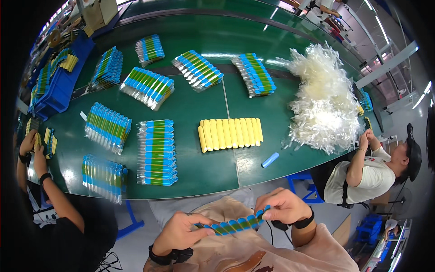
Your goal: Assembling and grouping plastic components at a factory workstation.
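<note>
My left hand (183, 231) and my right hand (283, 206) are closed on opposite ends of a row of blue-and-green round-ended sticks (238, 225). The row hangs in front of my body, just off the table's near edge, and sags slightly in the middle. On the green table (204, 172) ahead, a row of yellow round-ended sticks (231, 134) lies side by side. To its right is a single blue stick (270, 160). Several stacks of blue-and-green sticks in clear sleeves (157, 152) lie at the left and along the back.
A large heap of clear plastic sleeves (324, 99) covers the table's right side. Blue bins (56, 90) with more sticks stand at the far left. One co-worker (371, 174) sits at the right, and another person's arms (56, 195) reach in at the left.
</note>
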